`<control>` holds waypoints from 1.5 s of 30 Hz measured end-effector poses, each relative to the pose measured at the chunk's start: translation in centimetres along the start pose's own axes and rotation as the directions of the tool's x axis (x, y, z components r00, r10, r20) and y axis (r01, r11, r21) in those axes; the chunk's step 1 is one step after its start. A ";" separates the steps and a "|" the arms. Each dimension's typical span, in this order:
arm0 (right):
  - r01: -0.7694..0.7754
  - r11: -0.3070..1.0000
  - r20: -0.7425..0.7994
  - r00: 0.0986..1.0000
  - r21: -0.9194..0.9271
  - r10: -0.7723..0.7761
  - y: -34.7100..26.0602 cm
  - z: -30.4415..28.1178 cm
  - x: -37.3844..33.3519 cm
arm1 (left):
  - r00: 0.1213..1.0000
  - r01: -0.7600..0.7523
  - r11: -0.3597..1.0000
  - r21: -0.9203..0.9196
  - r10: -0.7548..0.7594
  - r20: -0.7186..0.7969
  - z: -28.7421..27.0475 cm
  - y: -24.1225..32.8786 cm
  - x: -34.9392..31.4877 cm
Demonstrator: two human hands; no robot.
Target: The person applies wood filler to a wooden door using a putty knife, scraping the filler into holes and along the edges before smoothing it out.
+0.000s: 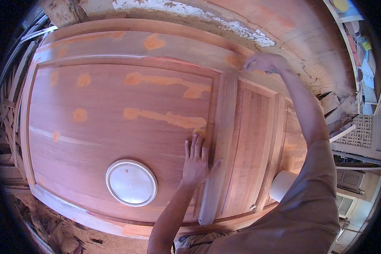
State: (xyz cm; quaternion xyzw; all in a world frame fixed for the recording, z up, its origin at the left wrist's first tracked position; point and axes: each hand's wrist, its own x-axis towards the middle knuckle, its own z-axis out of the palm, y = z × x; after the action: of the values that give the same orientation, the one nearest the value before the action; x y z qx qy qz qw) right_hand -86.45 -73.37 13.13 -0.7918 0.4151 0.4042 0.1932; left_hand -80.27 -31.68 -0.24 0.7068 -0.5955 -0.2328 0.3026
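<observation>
A wooden panelled door [97, 139] lies flat in front of me, with orange filler patches across its face. My left hand [195, 163] rests on the large panel, fingers spread, palm down, beside the frame strip. Its fingertips touch the end of an orange filler streak [167, 118]. Over the door's far rail, my right hand [264, 62] is curled with its fingers bent down by another orange patch [237, 61]. Whatever lies under those fingers is hidden. A round white lid [131, 183] sits on the panel left of my left forearm.
A white cylindrical container [282, 186] stands on the door's right part, partly behind my sleeve. Wood strips [12, 106] are stacked at the left. Offcuts [338, 110] and a patterned lattice panel [360, 131] are at the right. Dusty ground [101, 237] shows along the near edge.
</observation>
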 end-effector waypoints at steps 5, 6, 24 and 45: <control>-0.134 0.990 0.063 0.989 0.049 0.131 3.0 2.3 -2.4 | 1.000 -0.015 1.000 0.005 0.014 0.019 0.1 -0.1 -0.2; -0.049 0.958 -0.046 0.997 0.281 0.064 3.2 3.2 -2.8 | 1.000 -0.010 1.000 0.008 0.010 0.028 0.2 0.0 -0.1; 0.211 0.564 -0.493 0.767 0.798 0.411 -7.6 14.9 -3.0 | 1.000 -0.013 1.000 0.021 0.013 -0.013 -0.3 0.2 0.0; 0.109 0.934 -0.787 0.576 0.341 0.220 -8.0 15.2 0.5 | 1.000 -0.028 1.000 0.013 0.028 0.005 0.5 0.3 0.1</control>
State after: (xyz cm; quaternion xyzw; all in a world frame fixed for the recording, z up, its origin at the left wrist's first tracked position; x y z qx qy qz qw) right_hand -87.10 -59.20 3.39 -0.8263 0.5473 -0.0802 0.1064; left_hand -80.77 -31.89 -0.40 0.6997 -0.6076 -0.2264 0.2999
